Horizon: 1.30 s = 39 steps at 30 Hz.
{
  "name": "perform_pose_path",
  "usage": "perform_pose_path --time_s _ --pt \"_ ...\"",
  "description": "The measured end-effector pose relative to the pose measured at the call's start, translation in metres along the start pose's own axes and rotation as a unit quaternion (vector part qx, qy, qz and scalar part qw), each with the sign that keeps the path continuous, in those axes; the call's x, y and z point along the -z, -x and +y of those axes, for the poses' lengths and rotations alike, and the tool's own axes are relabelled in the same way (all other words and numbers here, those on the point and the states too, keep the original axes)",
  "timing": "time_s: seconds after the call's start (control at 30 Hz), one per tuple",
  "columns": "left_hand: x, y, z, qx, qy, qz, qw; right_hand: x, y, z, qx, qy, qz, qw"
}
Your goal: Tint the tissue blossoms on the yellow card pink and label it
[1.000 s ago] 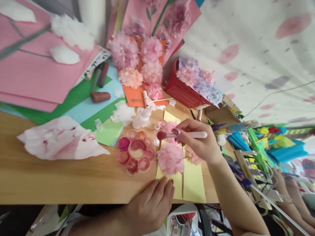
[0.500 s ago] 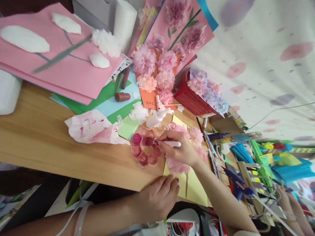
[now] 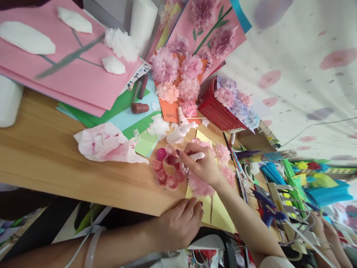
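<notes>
My right hand (image 3: 202, 163) is closed in a pinch around a short white-handled brush (image 3: 197, 156), whose tip is hard to make out. It reaches into a clear flower-shaped paint palette (image 3: 170, 182) with several wells of pink and magenta. My left hand (image 3: 181, 221) lies flat at the table's near edge, fingertips on a sheet of yellow paper (image 3: 223, 214). Fluffy pink paper flowers (image 3: 199, 186) and a painted brown stem are on that sheet, partly covered by my right hand and wrist.
A pink-stained tissue (image 3: 104, 145) lies left of the palette. Beyond it are a white bottle (image 3: 177, 134), a red basket of flowers (image 3: 221, 109) and a pink sheet with white pieces (image 3: 83, 80). At right are a blue glue gun (image 3: 266, 208) and another person's hands (image 3: 323, 227).
The palette has shifted slightly right and turned a little. My right hand has tilted, with the brush handle's end raised. My left hand has stayed in place.
</notes>
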<state>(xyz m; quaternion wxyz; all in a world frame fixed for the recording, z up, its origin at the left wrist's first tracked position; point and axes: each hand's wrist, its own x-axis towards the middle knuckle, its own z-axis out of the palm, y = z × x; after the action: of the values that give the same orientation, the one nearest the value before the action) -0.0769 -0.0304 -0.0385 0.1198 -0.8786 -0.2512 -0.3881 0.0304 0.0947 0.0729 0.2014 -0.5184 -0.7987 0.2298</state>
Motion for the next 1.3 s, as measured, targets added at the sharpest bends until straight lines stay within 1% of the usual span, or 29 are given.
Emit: perform_pose_path --time_s 0.1,0.23,0.33,0.47,0.57,0.7,0.8,0.87,0.93,0.97,1.0,1.03,1.07,1.1,1.13,1.2,1.27,1.3 --pt "0.001 0.0 0.0 -0.004 -0.008 -0.012 1.0 -0.001 0.001 0.001 -0.003 -0.002 0.023 1.0" --pt "0.002 -0.001 -0.001 0.005 -0.008 -0.003 1.0 -0.001 0.002 -0.001 0.0 -0.002 0.002 1.0" --pt "0.001 -0.002 -0.001 0.01 -0.009 0.013 1.0 0.0 0.003 -0.002 -0.007 0.016 0.037 0.999" --pt "0.0 -0.002 -0.001 0.007 -0.011 0.01 1.0 -0.001 0.004 0.0 -0.012 0.021 0.031 0.999" --pt "0.0 -0.001 -0.001 -0.003 -0.009 0.009 1.0 -0.001 0.004 0.003 -0.033 0.015 0.069 0.997" --pt "-0.003 0.001 0.0 -0.012 -0.017 -0.001 1.0 0.0 0.005 0.004 -0.035 0.007 0.045 0.998" --pt "-0.006 0.003 0.002 -0.005 -0.008 0.012 1.0 0.001 0.006 0.003 -0.058 -0.031 0.085 0.994" --pt "-0.006 0.003 0.003 -0.003 -0.002 0.017 1.0 0.0 0.006 0.004 -0.057 -0.043 0.061 0.996" --pt "-0.004 0.002 0.002 -0.005 -0.004 0.004 1.0 0.001 0.005 0.006 -0.068 -0.064 0.032 0.995" --pt "-0.003 0.001 0.001 -0.007 -0.007 0.0 1.0 0.003 0.004 0.007 -0.085 -0.095 0.041 0.991" --pt "-0.001 0.001 0.0 -0.009 -0.01 -0.004 1.0 0.006 0.003 0.008 -0.107 -0.145 0.069 0.981" --pt "0.0 0.001 -0.001 -0.01 -0.013 -0.005 1.0 0.009 0.003 0.009 -0.134 -0.208 0.102 0.963" --pt "0.001 0.001 -0.001 -0.01 -0.016 -0.003 1.0 0.013 0.002 0.009 -0.161 -0.277 0.126 0.939" --pt "0.002 0.001 -0.001 -0.009 -0.019 -0.002 1.0 0.017 0.003 0.009 -0.186 -0.341 0.135 0.912" --pt "0.002 0.003 0.0 -0.007 -0.021 -0.004 1.0 0.021 0.004 0.008 -0.212 -0.395 0.128 0.885" --pt "-0.001 0.005 0.001 -0.007 -0.024 -0.012 1.0 0.028 0.008 0.007 -0.257 -0.466 0.088 0.842" --pt "-0.004 0.008 0.002 -0.015 -0.027 -0.001 1.0 0.034 0.014 0.006 -0.281 -0.51 0.045 0.812" --pt "-0.006 0.009 0.002 -0.018 -0.028 0.003 0.999 0.037 0.018 0.007 -0.283 -0.525 0.03 0.802"
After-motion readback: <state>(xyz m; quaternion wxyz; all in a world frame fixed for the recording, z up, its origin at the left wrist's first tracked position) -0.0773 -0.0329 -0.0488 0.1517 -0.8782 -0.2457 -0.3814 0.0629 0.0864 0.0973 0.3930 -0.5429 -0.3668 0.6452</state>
